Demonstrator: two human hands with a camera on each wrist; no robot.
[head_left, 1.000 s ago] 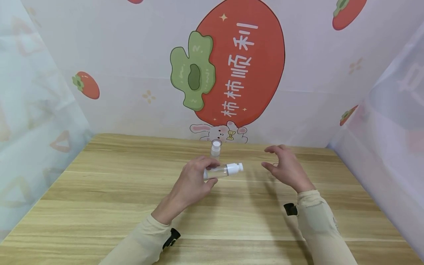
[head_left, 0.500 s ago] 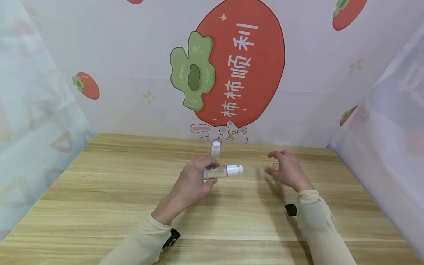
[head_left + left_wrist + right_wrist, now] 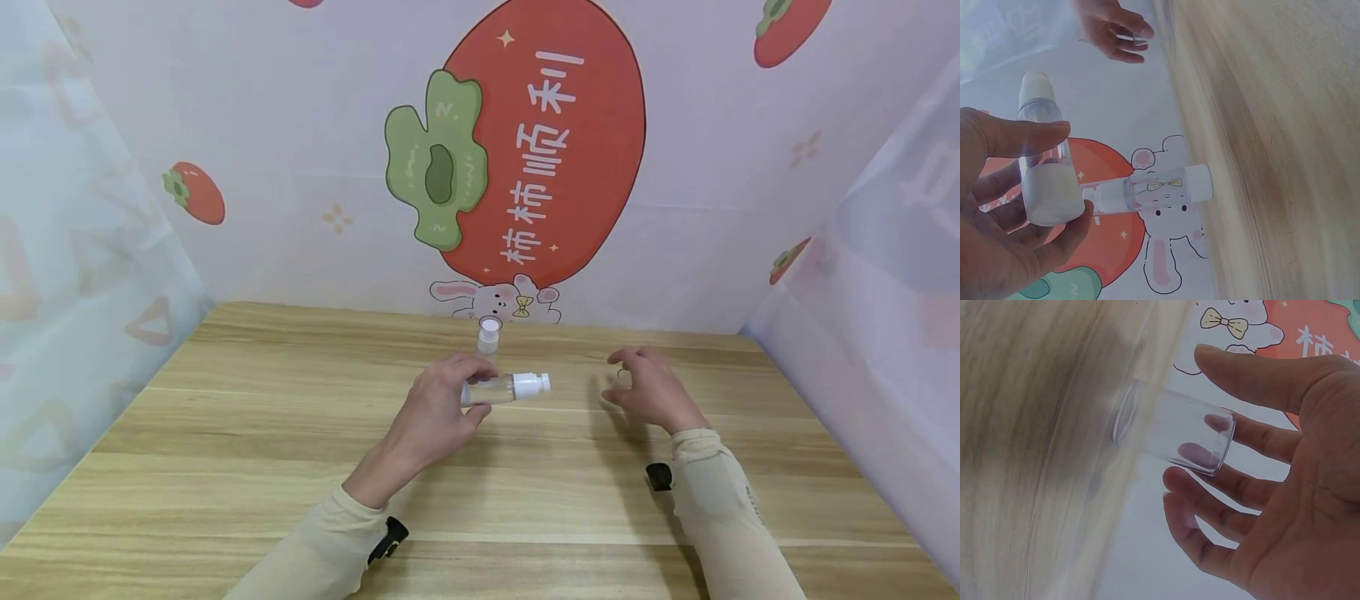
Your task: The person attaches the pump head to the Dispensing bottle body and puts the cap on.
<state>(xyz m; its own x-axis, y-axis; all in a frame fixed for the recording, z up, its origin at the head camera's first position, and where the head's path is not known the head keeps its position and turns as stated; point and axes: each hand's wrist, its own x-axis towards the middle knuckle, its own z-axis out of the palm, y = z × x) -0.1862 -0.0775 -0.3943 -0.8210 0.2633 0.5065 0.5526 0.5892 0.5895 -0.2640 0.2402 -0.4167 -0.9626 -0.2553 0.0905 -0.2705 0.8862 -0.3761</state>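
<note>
My left hand [image 3: 438, 404] grips a clear pump bottle [image 3: 529, 384] by its body and holds it lying sideways, white pump end to the right. Thumb on one side and fingers on the other wrap it in the left wrist view, where its white base [image 3: 1055, 194] faces the camera. My right hand [image 3: 654, 387] is around a clear cylindrical cap [image 3: 1172, 425] that stands on the table. Its fingertips show through and behind the cap, while the thumb is apart from it. In the head view the fingers mostly hide the cap.
A second pump bottle [image 3: 488, 340] with a white pump and clear cap stands upright behind the left hand. The wooden table [image 3: 300, 467] ends at a printed backdrop [image 3: 300, 250] at the back, with hanging sheets on both sides.
My right hand has shifted slightly right and towards me, bringing its fingers around the clear cap. The left hand and its pump bottle have barely moved.
</note>
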